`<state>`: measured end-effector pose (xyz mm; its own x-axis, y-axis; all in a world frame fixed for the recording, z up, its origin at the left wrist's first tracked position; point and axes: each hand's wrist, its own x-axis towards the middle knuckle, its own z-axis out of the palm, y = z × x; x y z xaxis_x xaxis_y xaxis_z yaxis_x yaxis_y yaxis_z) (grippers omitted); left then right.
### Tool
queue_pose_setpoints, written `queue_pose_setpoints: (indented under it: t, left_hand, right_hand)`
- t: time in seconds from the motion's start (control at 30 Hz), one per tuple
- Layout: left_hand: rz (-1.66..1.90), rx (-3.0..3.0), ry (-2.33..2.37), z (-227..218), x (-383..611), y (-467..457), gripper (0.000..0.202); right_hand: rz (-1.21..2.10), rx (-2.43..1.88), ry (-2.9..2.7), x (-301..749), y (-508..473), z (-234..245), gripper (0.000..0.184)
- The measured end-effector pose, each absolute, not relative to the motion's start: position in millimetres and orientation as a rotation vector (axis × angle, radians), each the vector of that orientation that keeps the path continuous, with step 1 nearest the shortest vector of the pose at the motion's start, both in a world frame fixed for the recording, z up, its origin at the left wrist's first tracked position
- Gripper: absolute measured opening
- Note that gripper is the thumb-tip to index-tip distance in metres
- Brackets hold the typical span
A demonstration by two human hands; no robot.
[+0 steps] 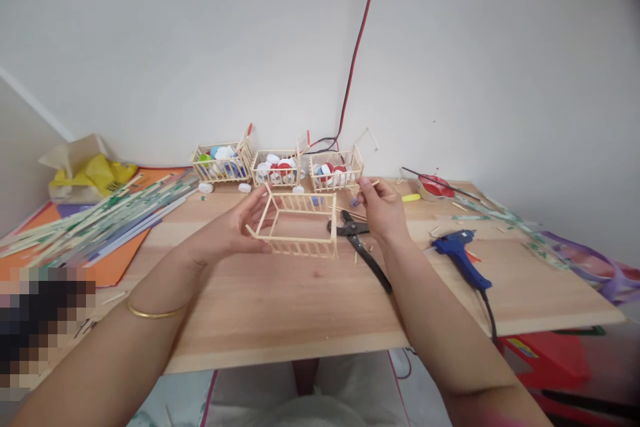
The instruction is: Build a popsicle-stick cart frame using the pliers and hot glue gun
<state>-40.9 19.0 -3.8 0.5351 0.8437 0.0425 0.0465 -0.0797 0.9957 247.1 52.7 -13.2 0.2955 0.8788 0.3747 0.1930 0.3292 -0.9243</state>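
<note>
My left hand (245,223) grips the left end of a small basket frame (299,247) made of thin wooden sticks, holding it above the table. The frame is a box with slatted long sides and an open middle. To its right, my right hand (383,207) is raised with thumb and forefinger pinched on a short wooden stick (375,183), of which only a little shows. Black-handled pliers (367,257) lie on the table between the frame and my right forearm.
Behind stand three stick carts, a left one (223,163), a middle one (277,170) and a right one (335,173), holding bottle caps. A blue glue gun (463,257) lies right. Packed sticks (100,217) and a yellow bag (95,177) are left. A red-black cord (357,47) hangs down the wall.
</note>
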Motion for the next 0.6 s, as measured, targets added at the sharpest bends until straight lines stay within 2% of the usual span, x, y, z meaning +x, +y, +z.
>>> queue_pose_setpoints:
  t: [0.17, 0.43, 0.6]
  left_hand:
    - [0.763, 1.671, 0.882, -12.9, -34.5, 20.3, 0.116]
    - [0.735, 1.92, 0.934, -16.4, -26.8, 15.0, 0.106]
    - [0.738, 2.012, 0.897, -7.5, -19.2, 6.9, 0.106]
  right_hand:
    - [0.384, -1.099, -1.573, 235.6, 31.7, 1.2, 0.017]
    - [0.016, -0.887, -2.168, 211.6, 17.1, 5.3, 0.006]
    - [-0.197, -0.953, -2.364, 193.3, 14.1, 9.0, 0.017]
